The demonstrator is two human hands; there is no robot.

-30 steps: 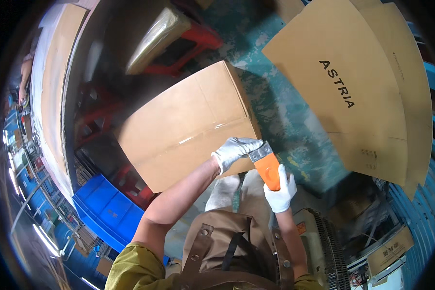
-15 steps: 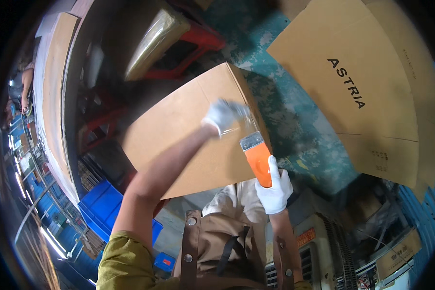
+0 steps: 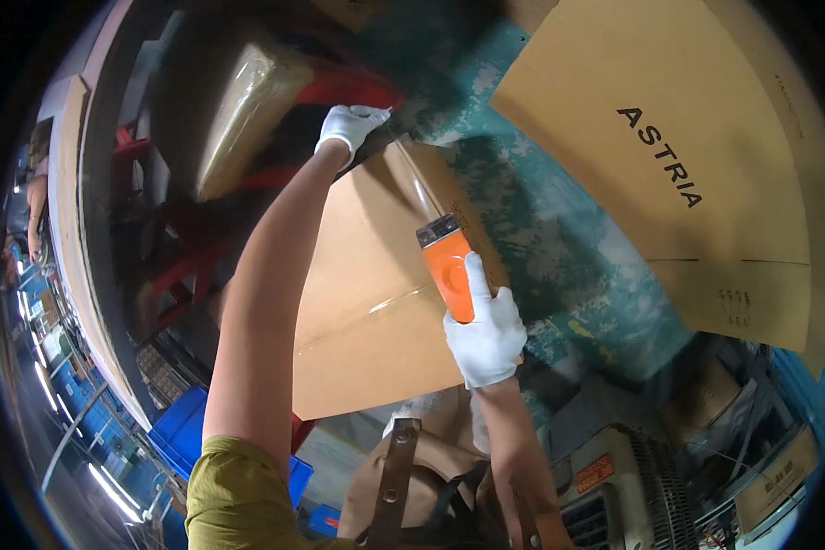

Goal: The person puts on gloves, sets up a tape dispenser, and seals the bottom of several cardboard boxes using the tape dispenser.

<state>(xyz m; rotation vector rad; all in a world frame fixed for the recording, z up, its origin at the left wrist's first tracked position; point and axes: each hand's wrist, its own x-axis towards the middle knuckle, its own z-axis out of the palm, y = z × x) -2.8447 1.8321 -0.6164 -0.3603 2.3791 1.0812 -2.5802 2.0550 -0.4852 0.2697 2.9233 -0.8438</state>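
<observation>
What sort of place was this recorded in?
Probably a workshop or warehouse packing area: a taped brown cardboard box, large flat brown cardboard sheets and an orange metal-ended tool in the white-gloved right hand suggest it.

Left hand [image 3: 350,128]: gloved white. Right hand [image 3: 488,339]: gloved white. Handheld tool [image 3: 454,273]: orange body, dark metallic-grey head. Box [image 3: 362,339]: tan-brown, dark print on side. Cardboard sheets [image 3: 697,82]: tan, black lettering. Floor [image 3: 573,243]: teal, mottled with pale grey patches, some yellow flecks. Stool [image 3: 344,84]: red. Wrapped package [image 3: 243,128]: yellowish, whitish glints. Bin [image 3: 176,431]: blue. Sleeve [image 3: 238,495]: olive-yellow. Apron [image 3: 431,466]: brown, darker strap, silvery studs. Machine [image 3: 573,451]: beige, orange-red label.
</observation>
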